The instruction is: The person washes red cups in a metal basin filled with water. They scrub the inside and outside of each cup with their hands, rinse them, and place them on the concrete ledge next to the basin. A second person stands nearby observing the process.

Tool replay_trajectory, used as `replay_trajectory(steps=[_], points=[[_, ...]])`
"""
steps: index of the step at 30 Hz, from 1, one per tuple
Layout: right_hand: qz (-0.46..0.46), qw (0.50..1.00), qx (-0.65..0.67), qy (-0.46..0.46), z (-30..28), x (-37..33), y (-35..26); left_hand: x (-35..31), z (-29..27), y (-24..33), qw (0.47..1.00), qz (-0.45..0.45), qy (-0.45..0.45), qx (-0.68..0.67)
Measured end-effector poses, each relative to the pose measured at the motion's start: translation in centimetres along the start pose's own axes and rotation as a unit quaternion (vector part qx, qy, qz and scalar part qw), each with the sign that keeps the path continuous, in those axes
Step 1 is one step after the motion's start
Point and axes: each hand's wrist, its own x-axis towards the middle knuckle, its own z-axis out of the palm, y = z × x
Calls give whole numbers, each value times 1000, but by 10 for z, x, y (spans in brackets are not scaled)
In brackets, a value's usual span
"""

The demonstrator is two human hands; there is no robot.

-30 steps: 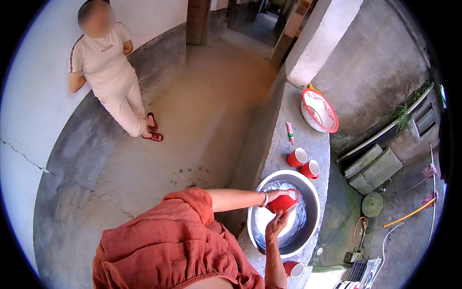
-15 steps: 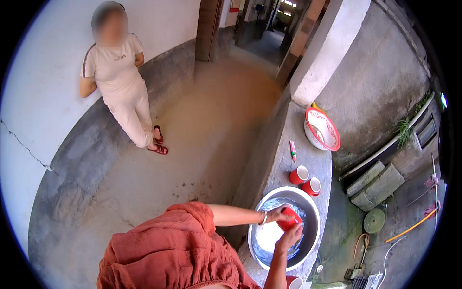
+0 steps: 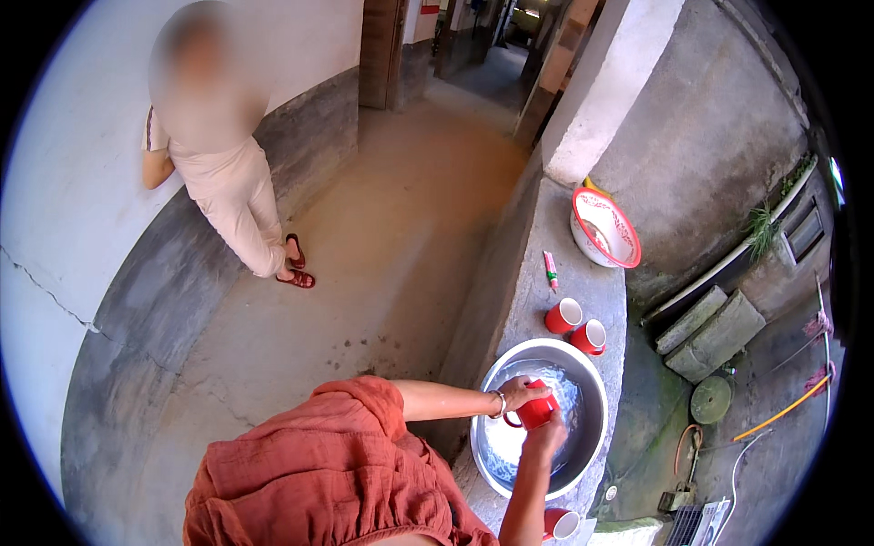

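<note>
A red mug (image 3: 537, 411) is held over the water of a wide metal basin (image 3: 598, 405). My left hand (image 3: 521, 393), with a bracelet at its wrist, grips the mug from the far left side. Closed against the mug's near right side is my right hand (image 3: 547, 439); its fingertips are partly hidden. The mug is tilted and its handle points toward the left. Rippled water fills the basin's bottom, with bright glare on the left part.
On the concrete ledge (image 3: 526, 314) stand two red mugs (image 3: 564, 315) (image 3: 589, 338) beyond the basin and another mug (image 3: 560, 523) nearer me. Farther off lie a small tube (image 3: 551, 271) and a red-rimmed bowl (image 3: 605, 227). A person (image 3: 223, 182) leans on the left wall.
The mug has turned in my hands, and its handle now shows on the left. My right hand has shifted slightly down and left. The view has moved a little.
</note>
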Motion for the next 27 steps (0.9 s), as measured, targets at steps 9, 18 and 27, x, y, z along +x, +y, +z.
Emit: replay_trajectory(steps=[9, 18, 27], points=[[-240, 960, -132, -58, -4, -24, 31, 5, -1, 12, 925, -248, -170, -230], [-281, 874, -354, -175, -37, -15, 20, 4, -3, 38, 912, -294, -156, -240], [-234, 884, -292, -279, -57, 5, 40, 27, -14, 15, 901, -335, -226, -160]])
